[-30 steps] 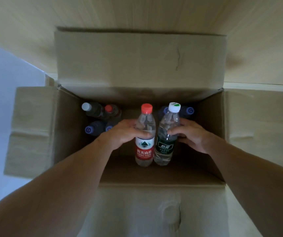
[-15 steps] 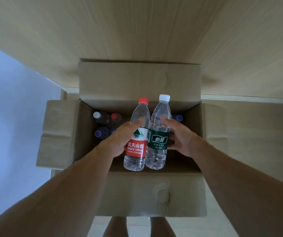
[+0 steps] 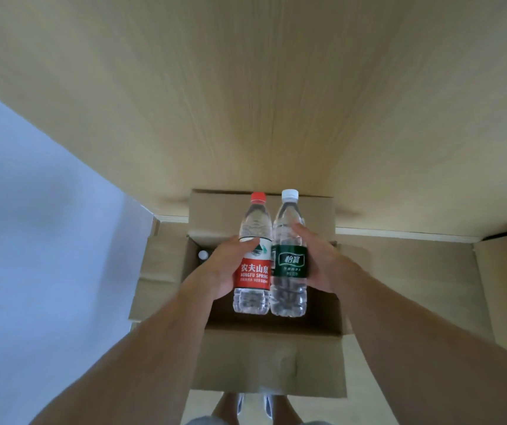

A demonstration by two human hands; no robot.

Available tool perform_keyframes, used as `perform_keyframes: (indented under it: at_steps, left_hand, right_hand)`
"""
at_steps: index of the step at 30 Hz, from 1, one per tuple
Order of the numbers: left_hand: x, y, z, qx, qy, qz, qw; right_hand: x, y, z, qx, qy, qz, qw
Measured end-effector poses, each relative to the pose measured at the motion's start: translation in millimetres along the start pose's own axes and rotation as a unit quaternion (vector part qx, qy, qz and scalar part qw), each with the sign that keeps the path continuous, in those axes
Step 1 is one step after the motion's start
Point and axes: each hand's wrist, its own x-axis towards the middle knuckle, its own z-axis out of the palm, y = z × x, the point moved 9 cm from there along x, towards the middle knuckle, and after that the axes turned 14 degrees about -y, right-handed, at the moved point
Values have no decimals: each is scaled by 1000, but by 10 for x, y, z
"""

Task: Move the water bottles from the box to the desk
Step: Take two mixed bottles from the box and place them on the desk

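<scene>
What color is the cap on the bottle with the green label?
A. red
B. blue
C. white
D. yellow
C: the green-label bottle, held by the right hand, has a white cap, while the red cap sits on the red-label bottle beside it.

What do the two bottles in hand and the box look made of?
Red-label bottle and green-label bottle: clear, glossy thin plastic, by the look; ribbed walls show through to what looks like water, with printed film labels and plastic caps. Box: matte brown cardboard, with creased flaps folded outward.
</scene>
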Motion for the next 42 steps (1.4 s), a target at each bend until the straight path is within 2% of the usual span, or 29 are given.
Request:
perform_keyframes:
  at_steps: [10,15,19,24,33,42]
  left_hand:
    - [-702,1016,651,71,-39,80,993]
    - [-851,1183,900,86,-41,91,991]
    - [-922,1292,1074,141,-43,92,985]
    - [-942,1389,1393,226,-92,74,967]
    - [-875,1299,2037,317,-205,44,925]
    - [-1045,707,2871,373,-344,10,862]
  right_hand:
    - [-964,-798,609,-56,-7,-70,996]
    - [-1336,-971,560,-130,63,-99,985]
    - [-1581,-1044,503,-160,91,-118,976]
    - [-1923,-1057,365,-162,134,-157,965]
    - [-2627,-784,126,-89,240,-225,940]
    - [-3480,91,-64,25,357,-281,891]
